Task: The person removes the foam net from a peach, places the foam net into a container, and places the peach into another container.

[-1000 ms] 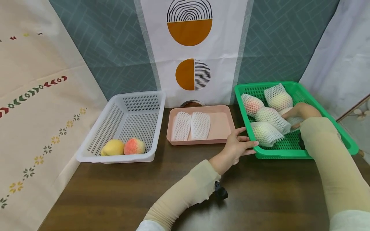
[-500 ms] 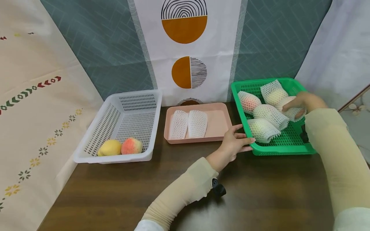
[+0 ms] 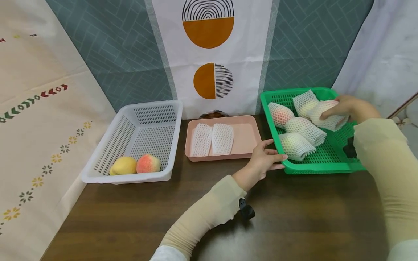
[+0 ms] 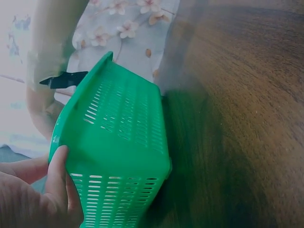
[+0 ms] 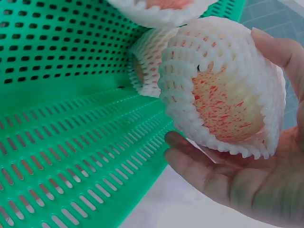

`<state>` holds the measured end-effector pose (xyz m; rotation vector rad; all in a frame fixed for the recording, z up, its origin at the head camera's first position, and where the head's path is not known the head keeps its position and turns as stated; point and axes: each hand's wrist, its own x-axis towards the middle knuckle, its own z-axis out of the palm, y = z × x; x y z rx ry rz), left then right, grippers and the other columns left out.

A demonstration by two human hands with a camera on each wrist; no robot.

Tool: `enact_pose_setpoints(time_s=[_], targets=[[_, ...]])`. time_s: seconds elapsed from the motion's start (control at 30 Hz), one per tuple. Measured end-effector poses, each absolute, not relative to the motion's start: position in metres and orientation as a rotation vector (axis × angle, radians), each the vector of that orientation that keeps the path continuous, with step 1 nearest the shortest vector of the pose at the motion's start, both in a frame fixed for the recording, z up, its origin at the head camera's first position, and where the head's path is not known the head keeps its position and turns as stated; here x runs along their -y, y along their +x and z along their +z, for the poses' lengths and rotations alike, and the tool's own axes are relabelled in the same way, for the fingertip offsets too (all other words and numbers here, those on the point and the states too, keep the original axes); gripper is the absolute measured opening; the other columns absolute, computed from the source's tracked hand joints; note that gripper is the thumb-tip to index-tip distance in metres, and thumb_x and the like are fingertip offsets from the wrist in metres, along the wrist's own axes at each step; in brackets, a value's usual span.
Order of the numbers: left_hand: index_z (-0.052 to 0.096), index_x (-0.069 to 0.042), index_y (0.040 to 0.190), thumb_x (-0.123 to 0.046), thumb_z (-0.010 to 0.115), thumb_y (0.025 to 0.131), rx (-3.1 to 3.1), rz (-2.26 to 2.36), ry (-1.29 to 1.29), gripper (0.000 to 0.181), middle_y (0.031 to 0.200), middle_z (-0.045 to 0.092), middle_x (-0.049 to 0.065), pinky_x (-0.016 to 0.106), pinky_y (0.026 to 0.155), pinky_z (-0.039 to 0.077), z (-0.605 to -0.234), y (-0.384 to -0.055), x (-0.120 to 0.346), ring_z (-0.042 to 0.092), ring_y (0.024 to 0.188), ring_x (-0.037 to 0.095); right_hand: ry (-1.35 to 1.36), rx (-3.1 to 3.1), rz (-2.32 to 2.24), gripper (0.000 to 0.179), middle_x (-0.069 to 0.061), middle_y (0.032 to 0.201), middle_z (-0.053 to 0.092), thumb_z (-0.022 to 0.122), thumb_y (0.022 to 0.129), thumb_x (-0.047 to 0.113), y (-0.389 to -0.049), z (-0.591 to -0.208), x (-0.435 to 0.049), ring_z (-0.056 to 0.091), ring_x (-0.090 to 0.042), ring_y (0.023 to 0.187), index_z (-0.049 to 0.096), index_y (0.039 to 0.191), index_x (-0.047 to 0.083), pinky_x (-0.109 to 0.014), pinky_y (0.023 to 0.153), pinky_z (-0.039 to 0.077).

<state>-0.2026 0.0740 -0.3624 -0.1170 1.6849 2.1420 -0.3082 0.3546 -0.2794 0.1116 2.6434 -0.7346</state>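
Observation:
My right hand (image 3: 358, 108) holds a peach (image 5: 232, 102) in a white foam net over the right part of the green basket (image 3: 330, 167). Through the net's open end, its pale yellow skin with red flecks shows in the right wrist view. Thumb and fingers sit on opposite sides of the net. More netted fruits lie in that basket, among them a reddish one (image 3: 281, 116) and a yellowish one (image 3: 295, 145). At the basket's near left corner my left hand (image 3: 259, 161) grips the rim; fingers (image 4: 58, 166) lie against the green wall in the left wrist view.
Left of the green basket lies a pink tray (image 3: 246, 139) with two flat foam nets (image 3: 223, 139). A white basket (image 3: 130, 177) farther left holds a yellow fruit (image 3: 124, 166) and an unwrapped peach (image 3: 148, 164). A patterned cloth (image 3: 213, 83) hangs behind.
My right hand has lifted the netted peach and tilted it up, moving slightly back. My left hand stays at the basket corner. The head view has shifted slightly.

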Motion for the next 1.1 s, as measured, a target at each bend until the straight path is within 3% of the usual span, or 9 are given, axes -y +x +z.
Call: enact_pose_setpoints(time_s=[0.17, 0.3, 0.5, 0.63, 0.77, 0.9, 1.0, 1.1], targets=[[0.049, -0.012, 0.13, 0.006, 0.07, 0.08, -1.667, 2.138, -0.117, 0.058, 0.088, 0.058, 0.008, 0.042, 0.072, 0.055, -0.364, -0.202, -0.075, 0.068, 0.092, 0.038, 0.114, -2.628, -0.778, 0.107, -0.045, 0.139, 0.003, 0.064, 0.086, 0.041, -0.305, -0.276, -0.35, 0.018, -0.059, 0.123, -0.006, 0.141, -0.019, -0.063, 0.089, 0.042], [0.048, -0.01, 0.132, 0.005, 0.071, 0.08, -1.679, 2.112, -0.077, 0.059, 0.09, 0.057, 0.008, 0.043, 0.073, 0.055, -0.364, -0.203, -0.074, 0.068, 0.092, 0.038, 0.089, -2.653, -0.777, 0.104, -0.044, 0.139, 0.006, 0.064, 0.087, 0.039, -0.3, -0.273, -0.345, 0.022, -0.058, 0.121, -0.004, 0.142, -0.018, -0.059, 0.083, 0.048], [0.042, -0.006, 0.139, 0.001, 0.071, 0.082, -1.866, 1.998, 0.07, 0.064, 0.103, 0.057, 0.013, 0.042, 0.08, 0.055, -0.359, -0.215, -0.057, 0.067, 0.09, 0.03, 0.008, -2.659, -0.819, 0.108, -0.044, 0.141, 0.003, 0.065, 0.087, 0.039, -0.297, -0.265, -0.333, 0.022, -0.057, 0.124, -0.01, 0.144, -0.013, -0.065, 0.093, 0.039], [0.045, -0.008, 0.137, -0.003, 0.073, 0.081, -2.002, 1.92, 0.161, 0.063, 0.117, 0.054, 0.017, 0.038, 0.083, 0.056, -0.351, -0.224, -0.043, 0.06, 0.092, 0.019, -0.046, -2.676, -0.837, 0.109, -0.043, 0.142, 0.005, 0.065, 0.087, 0.04, -0.296, -0.26, -0.324, 0.024, -0.055, 0.125, -0.011, 0.144, -0.012, -0.066, 0.095, 0.037], [0.05, -0.016, 0.135, -0.009, 0.076, 0.08, -2.117, 1.872, 0.274, 0.061, 0.12, 0.054, 0.008, 0.034, 0.081, 0.055, -0.341, -0.23, -0.032, 0.052, 0.102, 0.015, -0.111, -2.702, -0.85, 0.104, -0.04, 0.139, 0.017, 0.065, 0.087, 0.038, -0.29, -0.254, -0.316, 0.032, -0.05, 0.121, -0.003, 0.144, -0.015, -0.062, 0.09, 0.042], [0.05, -0.023, 0.135, -0.012, 0.077, 0.079, -2.152, 1.881, 0.376, 0.063, 0.122, 0.052, -0.001, 0.034, 0.083, 0.053, -0.334, -0.228, -0.023, 0.049, 0.111, 0.016, -0.21, -2.738, -0.843, 0.09, -0.034, 0.131, 0.032, 0.067, 0.087, 0.033, -0.279, -0.253, -0.304, 0.042, -0.043, 0.112, 0.012, 0.142, -0.014, -0.047, 0.079, 0.049], [0.048, -0.026, 0.138, -0.014, 0.079, 0.078, -2.217, 1.851, 0.502, 0.068, 0.132, 0.048, -0.001, 0.031, 0.089, 0.05, -0.33, -0.226, -0.018, 0.046, 0.118, 0.017, -0.27, -2.704, -0.888, 0.085, -0.032, 0.131, 0.034, 0.066, 0.088, 0.029, -0.27, -0.256, -0.295, 0.043, -0.041, 0.112, 0.014, 0.142, -0.011, -0.042, 0.079, 0.047], [0.044, -0.024, 0.141, -0.013, 0.079, 0.077, -2.288, 1.82, 0.65, 0.074, 0.143, 0.041, -0.001, 0.029, 0.096, 0.047, -0.327, -0.227, -0.014, 0.042, 0.127, 0.019, -0.309, -2.65, -0.94, 0.083, -0.031, 0.135, 0.032, 0.065, 0.089, 0.027, -0.263, -0.258, -0.285, 0.042, -0.04, 0.114, 0.012, 0.144, -0.007, -0.046, 0.083, 0.046]])
